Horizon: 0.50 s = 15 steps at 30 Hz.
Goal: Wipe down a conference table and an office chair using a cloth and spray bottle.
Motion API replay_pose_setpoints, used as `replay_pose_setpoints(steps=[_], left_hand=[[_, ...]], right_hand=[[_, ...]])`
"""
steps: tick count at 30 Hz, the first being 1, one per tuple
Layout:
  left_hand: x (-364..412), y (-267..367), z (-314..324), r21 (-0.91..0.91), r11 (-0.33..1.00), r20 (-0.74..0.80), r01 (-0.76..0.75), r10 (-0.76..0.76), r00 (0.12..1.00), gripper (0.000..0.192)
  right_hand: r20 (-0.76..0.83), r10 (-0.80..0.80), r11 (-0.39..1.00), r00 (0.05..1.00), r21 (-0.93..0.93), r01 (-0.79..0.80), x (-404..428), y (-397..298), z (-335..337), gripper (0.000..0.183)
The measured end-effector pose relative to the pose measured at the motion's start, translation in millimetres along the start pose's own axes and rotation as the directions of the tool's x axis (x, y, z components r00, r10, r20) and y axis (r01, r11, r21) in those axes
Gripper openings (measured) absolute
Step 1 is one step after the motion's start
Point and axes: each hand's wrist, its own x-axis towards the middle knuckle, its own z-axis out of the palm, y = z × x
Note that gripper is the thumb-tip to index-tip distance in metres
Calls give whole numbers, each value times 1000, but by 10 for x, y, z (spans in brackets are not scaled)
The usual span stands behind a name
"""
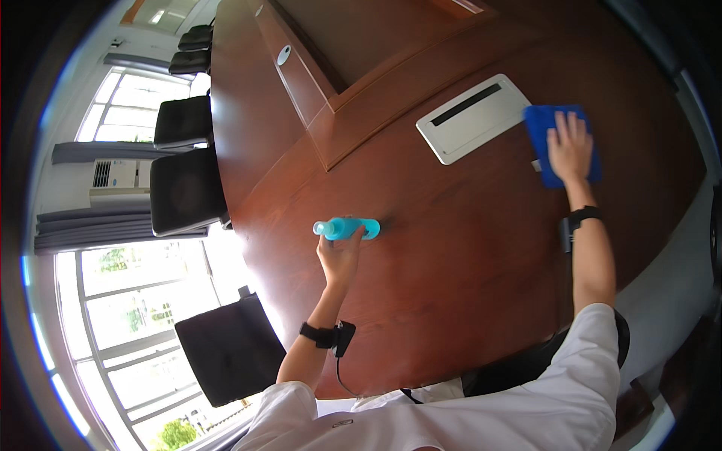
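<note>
My left hand (340,256) is closed around a small bottle of blue liquid (351,228) with a clear cap, held tilted on its side over the wooden table (440,282). Far to the right, my right hand (571,147) lies flat with its fingers spread on a blue cloth (542,132). The cloth rests on the tabletop, its upper left corner beside the right end of a silver cable-box panel (479,121). A small pale tag sticks out from the cloth's left edge.
A recessed section with a raised wooden border (338,138) lies beyond the bottle. A round white fitting (284,54) is set in the wood at the far left. Black chairs (186,189) line the table's left side, one (231,349) near my left arm, with windows behind.
</note>
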Motion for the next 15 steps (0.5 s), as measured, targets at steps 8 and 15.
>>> replay_pose_setpoints(steps=[8,15], left_hand=[[-323,-340,-271,106,994,-33,-9,12,999,34],[-390,-432,-208,92,989,-102,-114,123,987,34]], right_hand=[[136,215,973,967,-121,-199,376,591,442,55],[76,-495,840,866,297,454,-750,-1195,-485,50]])
